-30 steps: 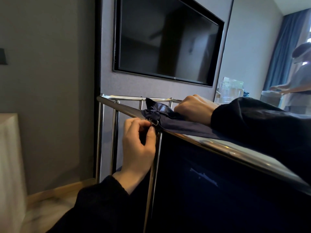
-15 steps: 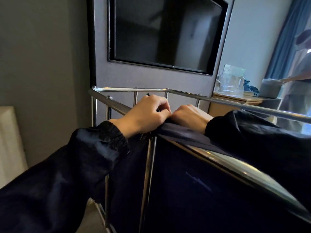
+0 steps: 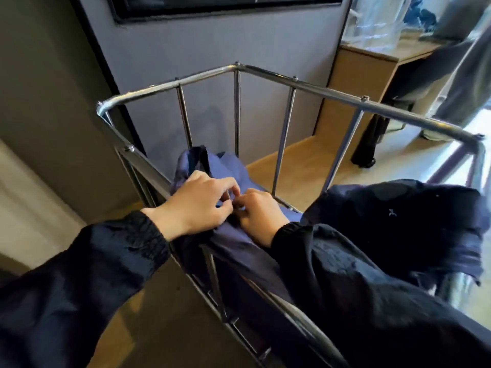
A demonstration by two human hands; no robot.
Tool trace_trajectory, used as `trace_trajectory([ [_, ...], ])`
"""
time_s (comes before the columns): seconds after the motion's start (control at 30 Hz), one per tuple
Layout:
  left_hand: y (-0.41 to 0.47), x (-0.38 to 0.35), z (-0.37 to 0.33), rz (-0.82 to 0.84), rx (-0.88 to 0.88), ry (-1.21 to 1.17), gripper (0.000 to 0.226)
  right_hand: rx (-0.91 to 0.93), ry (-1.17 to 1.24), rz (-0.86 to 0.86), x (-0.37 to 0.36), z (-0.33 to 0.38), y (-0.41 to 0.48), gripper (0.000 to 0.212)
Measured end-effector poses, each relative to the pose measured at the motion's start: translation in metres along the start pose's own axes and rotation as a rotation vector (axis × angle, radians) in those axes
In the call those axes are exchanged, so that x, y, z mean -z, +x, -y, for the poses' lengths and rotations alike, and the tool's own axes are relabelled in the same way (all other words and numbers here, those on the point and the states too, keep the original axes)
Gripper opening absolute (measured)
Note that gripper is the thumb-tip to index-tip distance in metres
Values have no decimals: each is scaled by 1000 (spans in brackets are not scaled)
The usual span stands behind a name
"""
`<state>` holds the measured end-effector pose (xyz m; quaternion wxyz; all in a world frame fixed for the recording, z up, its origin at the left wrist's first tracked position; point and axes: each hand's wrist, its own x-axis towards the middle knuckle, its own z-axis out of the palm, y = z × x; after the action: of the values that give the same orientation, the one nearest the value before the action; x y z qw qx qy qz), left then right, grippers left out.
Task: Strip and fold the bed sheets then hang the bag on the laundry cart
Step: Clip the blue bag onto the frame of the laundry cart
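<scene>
The chrome laundry cart frame [image 3: 329, 88] fills the view, its top rails forming an open rectangle. A dark blue fabric bag [image 3: 233, 166] hangs over the near-left rail, with loose cloth bunched inside the frame. My left hand [image 3: 196, 205] lies over that rail with its fingers curled into the bag's cloth and strap. My right hand [image 3: 260, 216] sits right beside it, fingers curled on the same fold, fingertips nearly meeting the left's. What the fingertips pinch is hidden between the two hands.
A grey wall panel [image 3: 212, 49] with a television's lower edge stands behind the cart. A wooden desk [image 3: 364, 67] with a clear plastic jug [image 3: 377, 19] stands at the right. Another person's leg [image 3: 467, 83] shows at the far right. Wood floor lies beyond the cart.
My head has tilted down, so the cart's inside shows. My left hand rose from below the rail onto its top, next to my right hand, and both now work the bag's cloth.
</scene>
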<state>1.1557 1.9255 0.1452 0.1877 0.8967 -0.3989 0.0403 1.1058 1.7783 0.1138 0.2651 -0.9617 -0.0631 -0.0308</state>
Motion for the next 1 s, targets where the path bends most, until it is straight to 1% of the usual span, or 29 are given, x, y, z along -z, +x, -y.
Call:
trace_trajectory([
  [0.1, 6, -8, -16, 46, 54, 152, 34, -92, 84, 53, 5, -8, -16, 32],
  [0.17, 9, -11, -35, 121, 98, 177, 31, -190, 126, 119, 19, -16, -30, 29],
  [0.23, 12, -18, -55, 211, 147, 151, 27, -272, 132, 195, 33, -27, -42, 19],
  [0.27, 15, -21, -64, 260, 162, 137, 23, -312, 140, 224, 38, -33, -48, 18],
  [0.33, 21, -30, -79, 340, 190, 100, 21, -390, 156, 265, 46, -44, -63, 20],
  [0.43, 32, -42, -91, 438, 214, 38, 20, -447, 162, 309, 50, -58, -81, 24],
  [0.53, 36, -54, -92, 518, 238, 31, 17, -515, 133, 374, 41, -74, -94, 26],
  [0.63, 40, -67, -82, 592, 245, 24, 15, -616, 41, 450, 34, -92, -101, 32],
  [0.7, 46, -72, -74, 646, 236, 39, 18, -649, -20, 525, 28, -104, -101, 35],
  [0.8, 52, -79, -59, 632, 270, 40, 24, -576, -113, 653, 15, -116, -90, 34],
  [0.83, 52, -81, -55, 608, 297, 31, 24, -527, -154, 680, 7, -123, -83, 35],
  [0.87, 51, -82, -52, 585, 326, 21, 23, -479, -193, 702, -3, -131, -74, 41],
  [0.93, 49, -85, -50, 515, 380, -20, 23, -360, -305, 721, -22, -147, -52, 56],
  [0.97, 50, -86, -49, 457, 413, -58, 23, -287, -384, 720, -30, -154, -41, 58],
  [1.0, 51, -87, -47, 397, 449, -105, 22, -208, -470, 713, -40, -163, -33, 55],
])
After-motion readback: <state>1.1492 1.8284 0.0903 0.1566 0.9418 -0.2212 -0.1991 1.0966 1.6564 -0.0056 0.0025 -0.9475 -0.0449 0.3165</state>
